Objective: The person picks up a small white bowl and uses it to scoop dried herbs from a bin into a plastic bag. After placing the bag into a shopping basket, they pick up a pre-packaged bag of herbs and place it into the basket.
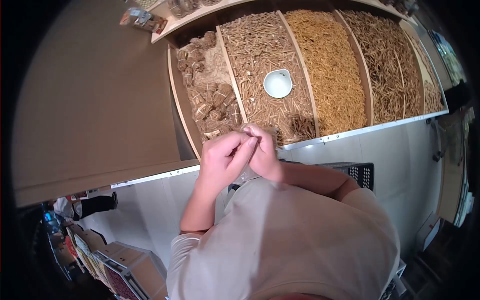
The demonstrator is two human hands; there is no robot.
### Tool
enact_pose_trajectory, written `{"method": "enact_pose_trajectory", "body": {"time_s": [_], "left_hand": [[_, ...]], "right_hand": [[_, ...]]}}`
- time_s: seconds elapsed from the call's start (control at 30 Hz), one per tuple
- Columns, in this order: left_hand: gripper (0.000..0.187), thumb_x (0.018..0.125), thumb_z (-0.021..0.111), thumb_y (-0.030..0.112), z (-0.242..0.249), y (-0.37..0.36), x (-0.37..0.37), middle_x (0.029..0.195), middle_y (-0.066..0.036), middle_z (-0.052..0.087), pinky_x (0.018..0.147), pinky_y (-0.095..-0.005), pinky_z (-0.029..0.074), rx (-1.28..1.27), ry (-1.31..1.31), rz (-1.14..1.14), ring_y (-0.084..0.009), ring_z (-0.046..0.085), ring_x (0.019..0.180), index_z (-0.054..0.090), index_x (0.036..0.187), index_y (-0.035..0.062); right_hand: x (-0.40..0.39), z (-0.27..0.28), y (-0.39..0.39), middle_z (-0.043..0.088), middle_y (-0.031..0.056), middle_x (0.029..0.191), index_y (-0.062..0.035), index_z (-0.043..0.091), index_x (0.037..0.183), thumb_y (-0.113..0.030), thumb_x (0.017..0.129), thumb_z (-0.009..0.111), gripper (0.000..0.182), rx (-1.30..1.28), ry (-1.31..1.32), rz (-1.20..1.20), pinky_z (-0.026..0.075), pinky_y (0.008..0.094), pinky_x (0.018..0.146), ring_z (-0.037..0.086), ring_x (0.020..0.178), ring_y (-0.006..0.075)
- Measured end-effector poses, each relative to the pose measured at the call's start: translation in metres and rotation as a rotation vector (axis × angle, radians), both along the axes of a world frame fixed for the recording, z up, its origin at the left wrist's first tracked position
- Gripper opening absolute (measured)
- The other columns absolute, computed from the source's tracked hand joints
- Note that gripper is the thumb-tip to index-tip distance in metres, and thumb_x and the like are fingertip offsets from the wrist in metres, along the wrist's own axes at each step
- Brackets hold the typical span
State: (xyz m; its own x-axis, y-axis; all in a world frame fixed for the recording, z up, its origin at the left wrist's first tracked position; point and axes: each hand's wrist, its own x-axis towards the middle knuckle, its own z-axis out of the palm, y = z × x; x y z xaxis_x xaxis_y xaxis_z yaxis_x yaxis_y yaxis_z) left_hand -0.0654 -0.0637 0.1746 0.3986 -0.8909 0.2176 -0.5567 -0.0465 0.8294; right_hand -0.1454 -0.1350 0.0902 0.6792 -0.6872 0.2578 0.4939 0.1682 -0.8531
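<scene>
My left hand (pixel 225 156) and my right hand (pixel 264 154) meet in front of my chest, at the front edge of the bin display. The fingers of both are closed and pinched together on a clear plastic bag (pixel 244 176). Part of the plastic shows below the hands; its contents are mostly hidden. Just beyond lie bundled dried roots (pixel 215 100) in the leftmost compartment. In the neighbouring compartment of cut dried roots (pixel 255 40), a white scoop bowl (pixel 277 84) rests on the pile.
Wooden dividers separate yellow dried strips (pixel 325 65) and darker dried sticks (pixel 387 60) on the right. A brown covered surface (pixel 100 100) lies left, with a packaged bag (pixel 142 20) at the back. Behind are a dark crate (pixel 361 175) and a person (pixel 85 206) at far left.
</scene>
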Motion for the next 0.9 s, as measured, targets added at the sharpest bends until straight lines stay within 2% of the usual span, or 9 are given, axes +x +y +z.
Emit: {"method": "enact_pose_trajectory", "body": {"time_s": [0.1, 0.2, 0.23, 0.33, 0.43, 0.53, 0.6, 0.77, 0.9], "left_hand": [[0.018, 0.080, 0.071, 0.006, -0.011, 0.020, 0.010, 0.058, -0.002, 0.054, 0.047, -0.0230, 0.036, -0.069, 0.074, -0.015, -0.0069, 0.048, 0.051, 0.059, 0.069, 0.0005], [0.042, 0.083, 0.072, 0.039, -0.046, 0.033, 0.028, 0.070, -0.002, 0.057, 0.053, -0.0215, 0.039, -0.223, 0.521, -0.041, -0.0080, 0.052, 0.060, 0.059, 0.087, -0.0004], [0.063, 0.079, 0.069, 0.057, -0.055, 0.031, 0.038, 0.083, -0.004, 0.058, 0.063, -0.0249, 0.043, -0.152, 0.469, -0.176, -0.0107, 0.056, 0.076, 0.055, 0.099, -0.0009], [0.061, 0.078, 0.071, 0.048, -0.081, 0.033, 0.026, 0.103, -0.011, 0.056, 0.085, -0.0357, 0.044, 0.055, 0.067, -0.491, -0.0242, 0.056, 0.095, 0.052, 0.112, 0.0015], [0.047, 0.085, 0.064, 0.037, -0.115, 0.029, -0.009, 0.110, -0.012, 0.057, 0.089, -0.0372, 0.045, 0.232, 0.124, -0.704, -0.0279, 0.057, 0.100, 0.052, 0.116, 0.0032], [0.045, 0.086, 0.063, 0.036, -0.134, 0.016, -0.035, 0.110, -0.013, 0.057, 0.089, -0.0372, 0.045, 0.201, 0.128, -0.814, -0.0278, 0.057, 0.100, 0.052, 0.115, 0.0032], [0.044, 0.087, 0.062, 0.035, -0.142, 0.026, -0.056, 0.110, -0.013, 0.057, 0.089, -0.0372, 0.045, 0.176, 0.116, -0.890, -0.0276, 0.057, 0.101, 0.053, 0.115, 0.0032], [0.039, 0.088, 0.060, 0.032, -0.158, 0.043, -0.101, 0.110, -0.013, 0.057, 0.089, -0.0371, 0.046, 0.128, 0.044, -1.072, -0.0273, 0.057, 0.102, 0.054, 0.114, 0.0032], [0.036, 0.090, 0.058, 0.030, -0.174, 0.035, -0.162, 0.109, -0.014, 0.058, 0.088, -0.0371, 0.046, 0.093, -0.034, -1.198, -0.0271, 0.057, 0.102, 0.055, 0.113, 0.0032]], "right_hand": [[-0.017, 0.004, 0.004, 0.034, -0.0053, 0.068, -0.0047, 0.045, 0.081, -0.014, 0.102, 0.039, 0.024, 0.000, 0.086, -0.107, 0.030, 0.0231, 0.054, 0.031, 0.063, 0.0033], [-0.037, 0.009, 0.009, 0.034, -0.0053, 0.068, -0.0050, 0.045, 0.081, -0.015, 0.103, 0.038, 0.025, 0.055, 0.121, -0.172, 0.030, 0.0225, 0.055, 0.031, 0.063, 0.0030], [-0.043, 0.013, 0.013, 0.037, -0.0046, 0.067, -0.0050, 0.047, 0.081, -0.016, 0.102, 0.039, 0.025, 0.032, 0.132, -0.235, 0.032, 0.0236, 0.056, 0.034, 0.063, 0.0040], [-0.050, 0.031, 0.039, 0.041, -0.0031, 0.068, -0.0047, 0.047, 0.081, -0.018, 0.101, 0.040, 0.026, 0.055, 0.253, -0.420, 0.036, 0.0258, 0.058, 0.039, 0.064, 0.0055], [-0.054, 0.025, 0.067, 0.044, -0.0002, 0.069, -0.0030, 0.049, 0.079, -0.016, 0.099, 0.041, 0.025, 0.015, 0.351, -0.530, 0.038, 0.0279, 0.062, 0.043, 0.067, 0.0083], [-0.057, 0.007, 0.088, 0.046, 0.0036, 0.069, -0.0012, 0.048, 0.077, -0.014, 0.097, 0.041, 0.025, 0.002, 0.392, -0.610, 0.040, 0.0311, 0.072, 0.047, 0.070, 0.0132], [-0.068, 0.003, 0.100, 0.049, 0.0097, 0.070, -0.0001, 0.049, 0.079, -0.013, 0.096, 0.043, 0.022, -0.350, 0.575, -0.734, 0.039, 0.0352, 0.080, 0.051, 0.074, 0.0200], [-0.097, -0.015, 0.118, 0.052, 0.0147, 0.072, 0.0003, 0.048, 0.078, -0.014, 0.094, 0.043, 0.022, -0.233, 0.695, -1.020, 0.039, 0.0386, 0.085, 0.054, 0.081, 0.0248], [-0.144, -0.024, 0.132, 0.056, 0.0149, 0.078, -0.0010, 0.049, 0.082, -0.014, 0.091, 0.049, 0.016, -0.334, 1.258, -1.209, 0.041, 0.0395, 0.085, 0.056, 0.086, 0.0255]]}}
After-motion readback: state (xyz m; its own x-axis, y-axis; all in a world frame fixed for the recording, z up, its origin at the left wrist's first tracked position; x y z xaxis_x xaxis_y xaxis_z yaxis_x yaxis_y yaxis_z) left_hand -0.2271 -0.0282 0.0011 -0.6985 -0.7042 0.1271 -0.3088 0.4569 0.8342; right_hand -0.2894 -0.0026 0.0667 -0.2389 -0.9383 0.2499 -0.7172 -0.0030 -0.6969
